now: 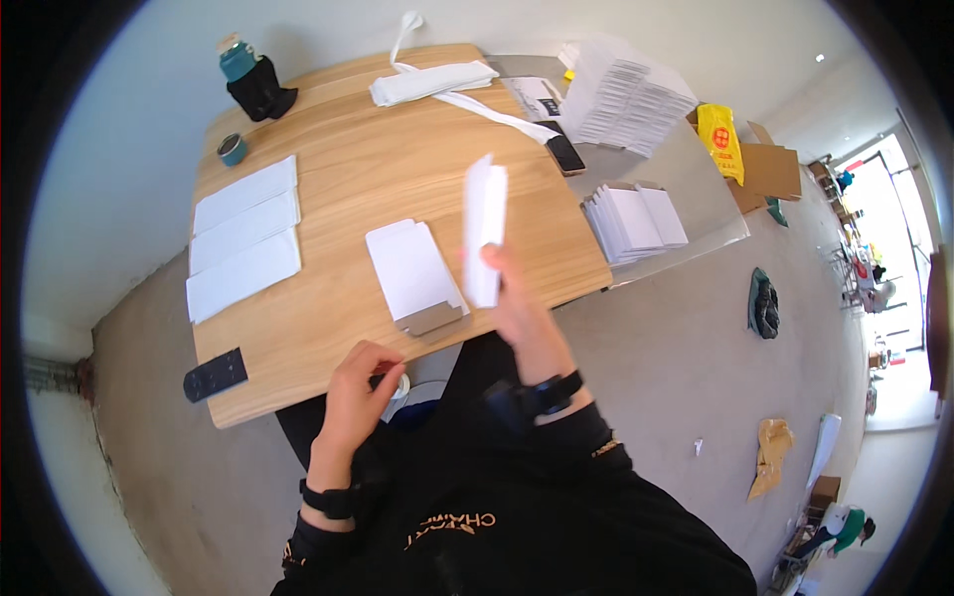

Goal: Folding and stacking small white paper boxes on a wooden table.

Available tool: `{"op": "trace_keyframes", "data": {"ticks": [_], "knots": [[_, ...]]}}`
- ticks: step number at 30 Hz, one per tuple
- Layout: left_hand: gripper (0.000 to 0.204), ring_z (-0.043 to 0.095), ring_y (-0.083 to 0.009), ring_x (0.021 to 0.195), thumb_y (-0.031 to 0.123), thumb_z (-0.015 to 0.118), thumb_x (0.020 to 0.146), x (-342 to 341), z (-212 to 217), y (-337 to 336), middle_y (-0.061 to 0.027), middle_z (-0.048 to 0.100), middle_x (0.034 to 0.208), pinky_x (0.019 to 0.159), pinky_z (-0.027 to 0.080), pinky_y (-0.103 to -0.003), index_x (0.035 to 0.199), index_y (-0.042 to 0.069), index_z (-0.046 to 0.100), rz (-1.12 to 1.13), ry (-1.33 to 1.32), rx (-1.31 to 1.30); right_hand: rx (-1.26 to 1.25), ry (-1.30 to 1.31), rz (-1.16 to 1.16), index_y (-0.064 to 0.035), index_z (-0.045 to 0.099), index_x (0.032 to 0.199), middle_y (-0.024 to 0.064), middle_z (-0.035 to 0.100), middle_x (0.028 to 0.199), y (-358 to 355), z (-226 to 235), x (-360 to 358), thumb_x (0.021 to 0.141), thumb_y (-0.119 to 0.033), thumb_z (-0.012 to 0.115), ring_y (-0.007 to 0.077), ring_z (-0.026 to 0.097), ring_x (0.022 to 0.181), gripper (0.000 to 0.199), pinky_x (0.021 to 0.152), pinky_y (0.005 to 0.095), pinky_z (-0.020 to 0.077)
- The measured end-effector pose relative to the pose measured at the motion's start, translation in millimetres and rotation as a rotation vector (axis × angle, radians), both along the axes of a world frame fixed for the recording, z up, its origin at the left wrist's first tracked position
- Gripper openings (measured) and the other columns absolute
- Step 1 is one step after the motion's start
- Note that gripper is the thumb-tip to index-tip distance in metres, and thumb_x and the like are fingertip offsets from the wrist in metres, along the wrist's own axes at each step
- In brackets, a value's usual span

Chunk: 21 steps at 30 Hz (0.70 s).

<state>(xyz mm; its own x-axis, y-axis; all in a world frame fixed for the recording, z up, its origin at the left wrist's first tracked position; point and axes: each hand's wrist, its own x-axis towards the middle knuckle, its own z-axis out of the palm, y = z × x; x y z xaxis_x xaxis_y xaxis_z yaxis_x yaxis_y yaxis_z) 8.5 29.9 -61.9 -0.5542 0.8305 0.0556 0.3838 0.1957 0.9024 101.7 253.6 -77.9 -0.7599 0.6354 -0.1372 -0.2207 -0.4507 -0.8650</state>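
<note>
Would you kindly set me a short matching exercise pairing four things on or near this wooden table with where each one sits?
Things:
1. teal bottle
2. folded white carton
3. dark remote
4. phone

Places:
A. near edge of the table, on the person's left
B. far left corner of the table
C. held up in the right hand
D. far side of the table, toward the right, beside the paper stacks

Pairs: 1-B, 2-C, 3-A, 4-D

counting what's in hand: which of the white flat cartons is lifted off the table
The white carton gripped upright by the right hand; the others lie flat on the table.
</note>
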Motion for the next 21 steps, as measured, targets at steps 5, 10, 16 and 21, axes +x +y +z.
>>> {"op": "trace_keyframes", "data": {"ticks": [5, 10, 16, 21], "knots": [[0.011, 0.061, -0.0193, 0.077, 0.001, 0.064, 0.084, -17.8, -23.3, -6.0, -0.011, 0.062, 0.087, 0.073, 0.049, -0.028, 0.095, -0.002, 0.063, 0.144, -0.001, -0.016, 0.785, -0.923, -0.501, -0.0034, 0.041, 0.137, 0.0222, 0.045, 0.124, 146.4, -11.4, 73.1, 0.065, -0.049, 0.079, 0.0338, 0.05, 0.113, 0.093, 0.094, 0.0413, 0.0422], [0.01, 0.06, -0.0174, 0.076, 0.002, 0.063, 0.086, -24.2, -36.2, -13.1, -0.0103, 0.062, 0.086, 0.071, 0.049, -0.028, 0.095, -0.002, 0.062, 0.211, -0.024, -0.094, 1.102, -1.401, -0.524, -0.0053, 0.044, 0.135, 0.0239, 0.045, 0.125, 226.3, -9.0, 117.8, 0.06, -0.054, 0.079, 0.0383, 0.046, 0.118, 0.096, 0.097, 0.0482, 0.0399], [0.011, 0.061, -0.0183, 0.077, 0.002, 0.063, 0.085, -26.1, -45.1, -13.0, -0.0107, 0.062, 0.086, 0.071, 0.049, -0.029, 0.095, -0.002, 0.062, 0.182, -0.034, -0.143, 1.052, -1.573, -0.38, -0.0075, 0.047, 0.134, 0.0216, 0.045, 0.125, 266.1, -25.5, 134.5, 0.059, -0.056, 0.078, 0.0385, 0.043, 0.12, 0.095, 0.098, 0.0499, 0.0381], [0.011, 0.061, -0.0191, 0.077, 0.003, 0.063, 0.085, -24.2, -43.7, -13.9, -0.0111, 0.061, 0.086, 0.071, 0.049, -0.029, 0.095, -0.002, 0.062, 0.183, -0.011, -0.152, 1.161, -1.452, -0.521, -0.007, 0.048, 0.133, 0.0177, 0.04, 0.131, 256.1, -22.4, 134.0, 0.063, -0.053, 0.078, 0.0355, 0.041, 0.122, 0.089, 0.101, 0.0496, 0.034]]}}
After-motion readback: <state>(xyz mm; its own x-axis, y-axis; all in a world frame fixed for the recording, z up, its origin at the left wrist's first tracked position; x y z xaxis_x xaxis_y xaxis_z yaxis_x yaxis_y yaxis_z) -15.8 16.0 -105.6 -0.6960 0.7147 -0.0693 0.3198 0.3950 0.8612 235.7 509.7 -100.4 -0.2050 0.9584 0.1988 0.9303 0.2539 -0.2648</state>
